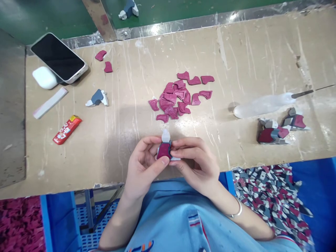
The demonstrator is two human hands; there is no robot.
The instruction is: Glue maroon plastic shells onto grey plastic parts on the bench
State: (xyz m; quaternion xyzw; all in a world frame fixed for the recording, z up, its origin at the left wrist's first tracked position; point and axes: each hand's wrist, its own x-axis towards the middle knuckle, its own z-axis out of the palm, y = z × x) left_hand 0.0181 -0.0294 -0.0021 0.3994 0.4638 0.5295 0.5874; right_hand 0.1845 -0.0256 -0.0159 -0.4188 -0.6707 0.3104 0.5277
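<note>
Close to the table's front edge, my left hand (145, 162) and my right hand (196, 161) both grip one small plastic part (164, 150). It is maroon, grey and white, with a rounded white knob pointing away from me. My left thumb presses on its maroon face, while the right fingers pinch its other side. Just beyond my hands lies a loose pile of maroon plastic pieces (170, 97), some scattered to the right. Several assembled parts (270, 134) in maroon, grey and white are grouped at the right.
At the left lie a phone (59, 57), a white case (44, 77), a pale strip (50, 103), a red packet (67, 130) and a grey-white part (97, 98). A translucent bottle (262, 105) with a thin tip lies right. Below are blue bins (60, 220) of pieces.
</note>
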